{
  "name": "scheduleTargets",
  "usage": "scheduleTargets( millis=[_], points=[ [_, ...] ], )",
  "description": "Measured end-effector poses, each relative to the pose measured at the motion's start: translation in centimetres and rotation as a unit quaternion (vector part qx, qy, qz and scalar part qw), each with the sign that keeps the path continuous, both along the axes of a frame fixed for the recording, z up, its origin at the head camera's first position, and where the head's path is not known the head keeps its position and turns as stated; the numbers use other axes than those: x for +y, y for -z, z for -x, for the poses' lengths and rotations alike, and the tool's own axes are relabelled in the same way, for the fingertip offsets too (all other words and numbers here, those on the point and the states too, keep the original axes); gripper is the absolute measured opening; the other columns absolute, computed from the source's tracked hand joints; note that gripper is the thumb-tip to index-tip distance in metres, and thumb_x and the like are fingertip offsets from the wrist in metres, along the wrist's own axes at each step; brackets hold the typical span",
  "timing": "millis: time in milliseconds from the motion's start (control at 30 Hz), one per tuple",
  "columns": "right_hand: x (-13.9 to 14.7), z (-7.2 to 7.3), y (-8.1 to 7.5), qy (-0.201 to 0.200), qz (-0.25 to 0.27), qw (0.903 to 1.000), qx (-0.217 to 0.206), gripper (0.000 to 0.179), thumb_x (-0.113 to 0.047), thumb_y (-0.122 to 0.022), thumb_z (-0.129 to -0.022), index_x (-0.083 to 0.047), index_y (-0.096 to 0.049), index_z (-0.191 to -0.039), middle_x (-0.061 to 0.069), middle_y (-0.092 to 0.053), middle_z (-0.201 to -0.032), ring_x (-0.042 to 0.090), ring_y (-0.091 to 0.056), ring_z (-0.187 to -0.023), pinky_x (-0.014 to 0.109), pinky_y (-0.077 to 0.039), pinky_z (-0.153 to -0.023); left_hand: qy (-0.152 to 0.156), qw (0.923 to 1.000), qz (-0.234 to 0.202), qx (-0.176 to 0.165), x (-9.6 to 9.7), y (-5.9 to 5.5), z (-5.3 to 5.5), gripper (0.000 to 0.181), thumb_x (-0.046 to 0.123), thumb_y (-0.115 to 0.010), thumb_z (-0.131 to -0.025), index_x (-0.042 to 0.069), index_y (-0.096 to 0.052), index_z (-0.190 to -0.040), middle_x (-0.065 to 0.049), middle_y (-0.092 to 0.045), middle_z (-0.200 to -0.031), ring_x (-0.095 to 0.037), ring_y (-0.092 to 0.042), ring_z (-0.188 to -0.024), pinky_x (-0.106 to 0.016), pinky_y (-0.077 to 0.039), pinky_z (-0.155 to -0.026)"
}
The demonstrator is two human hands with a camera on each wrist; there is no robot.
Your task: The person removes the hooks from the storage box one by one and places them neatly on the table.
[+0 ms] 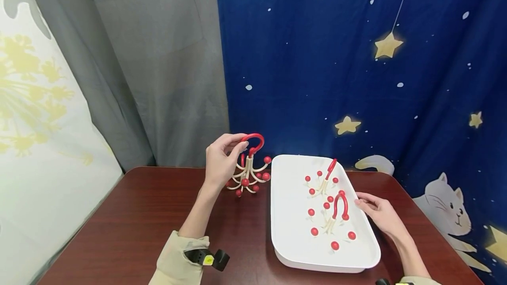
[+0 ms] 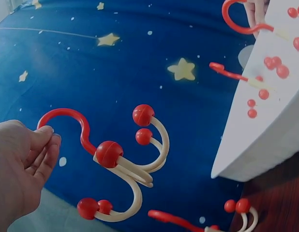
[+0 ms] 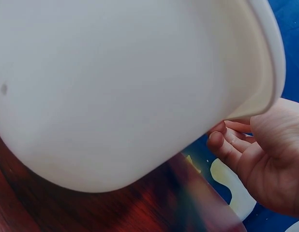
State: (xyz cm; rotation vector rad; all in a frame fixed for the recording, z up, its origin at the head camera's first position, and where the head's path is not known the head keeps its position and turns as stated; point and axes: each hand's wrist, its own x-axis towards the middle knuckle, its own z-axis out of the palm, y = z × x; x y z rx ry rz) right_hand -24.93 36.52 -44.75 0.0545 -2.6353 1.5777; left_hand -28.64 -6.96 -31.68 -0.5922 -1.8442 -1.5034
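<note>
My left hand [image 1: 222,159] pinches the red hook end of a multi-arm hanging hook [image 1: 252,139], whose cream arms end in red balls. The left wrist view shows thumb and fingertips on the curve of that hook, its arms [image 2: 135,193] spread below. Behind it, a similar multi-arm hook [image 2: 173,218] shows partly. At the right rim of the white tray [image 1: 289,241], my right hand [image 1: 382,214] holds the edge; its fingers [image 3: 231,150] curl beneath the rim in the right wrist view, the thumb hidden there. Inside the tray lie two more such hooks [image 1: 340,206].
The tray stands on a dark red-brown wooden table [image 1: 166,214]. A blue star-patterned curtain [image 1: 297,56] and a grey curtain [image 1: 166,78] hang close behind the table's far edge. A pale patterned cloth [image 1: 47,144] hangs at the left.
</note>
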Motion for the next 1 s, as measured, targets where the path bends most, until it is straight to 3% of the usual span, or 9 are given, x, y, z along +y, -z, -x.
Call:
scheduleTargets(
  millis=[400,800,1000],
  points=[
    [0.0,0.0,-0.1,-0.006,0.007,1.0000,0.001,0.054,-0.022,-0.064,-0.101,0.014,-0.048,-0.139,0.028,-0.065,-0.118,0.016,-0.069,-0.088,0.027,-0.058,-0.073,-0.029,0.9995,0.006,-0.008,-3.4,0.6,0.2,0.015,0.002,-0.077,-0.088,0.002,-0.077,-0.103,-0.010,-0.073,-0.094,-0.029,-0.074,-0.081,-0.022,-0.057,-0.076],
    [0.2,0.1,0.1,0.000,0.004,1.0000,-0.005,0.054,-0.019,-0.064,-0.101,0.015,-0.047,-0.140,0.027,-0.065,-0.118,0.015,-0.068,-0.088,0.026,-0.058,-0.072,-0.087,0.9954,0.028,-0.028,-6.0,2.0,0.3,0.016,0.002,-0.078,-0.087,0.001,-0.078,-0.102,-0.012,-0.073,-0.092,-0.027,-0.074,-0.079,-0.014,-0.053,-0.070],
    [0.1,0.1,0.0,0.001,0.006,1.0000,-0.001,0.054,-0.022,-0.064,-0.101,0.014,-0.047,-0.140,0.028,-0.065,-0.118,0.016,-0.069,-0.088,0.027,-0.058,-0.073,-0.118,0.9916,0.036,-0.039,-7.9,3.5,1.2,0.015,0.004,-0.080,-0.086,0.003,-0.079,-0.101,-0.009,-0.074,-0.090,-0.010,-0.072,-0.074,-0.013,-0.052,-0.067]
  ],
)
